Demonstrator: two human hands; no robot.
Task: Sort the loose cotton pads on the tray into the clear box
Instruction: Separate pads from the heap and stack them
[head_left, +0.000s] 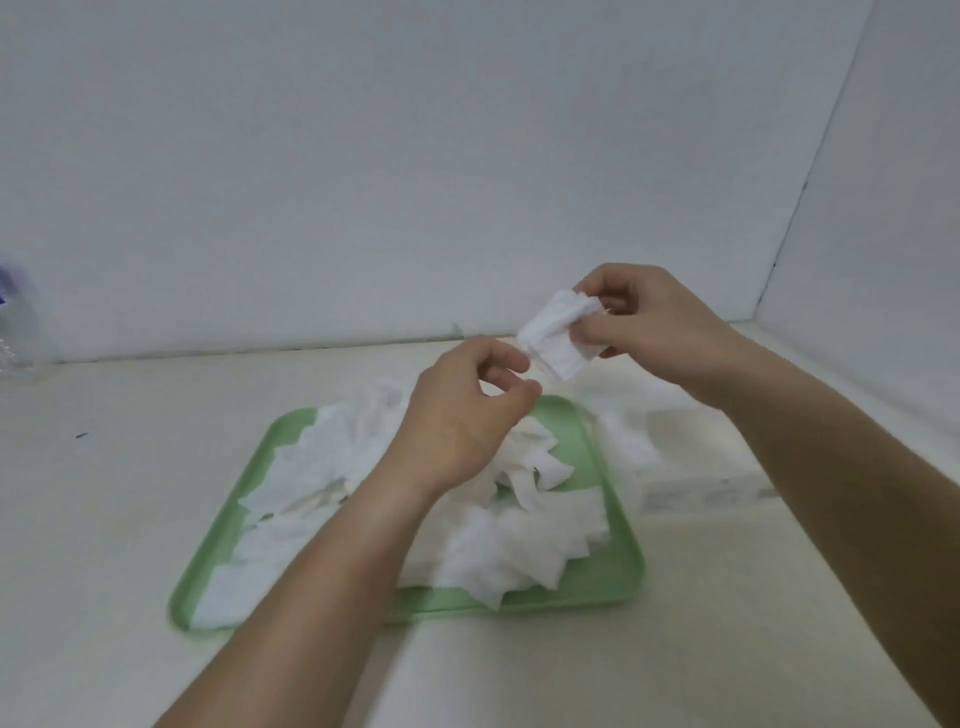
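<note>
Up above the tray's far edge, a small stack of cotton pads (556, 332) sits pinched in the right hand (660, 327). The left hand (467, 415), fingers curled, meets its lower corner; whether it grips, I cannot tell. Below, loose pads (493, 545) heap the green tray (597, 587) on the bench (104, 493), the blurred clear box (701, 467) just beside it.

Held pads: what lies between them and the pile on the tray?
In the head view, the left hand sits between the held pads, gripped by the right hand, and the pile on the tray, fingers curled by the pads' edge.
</note>
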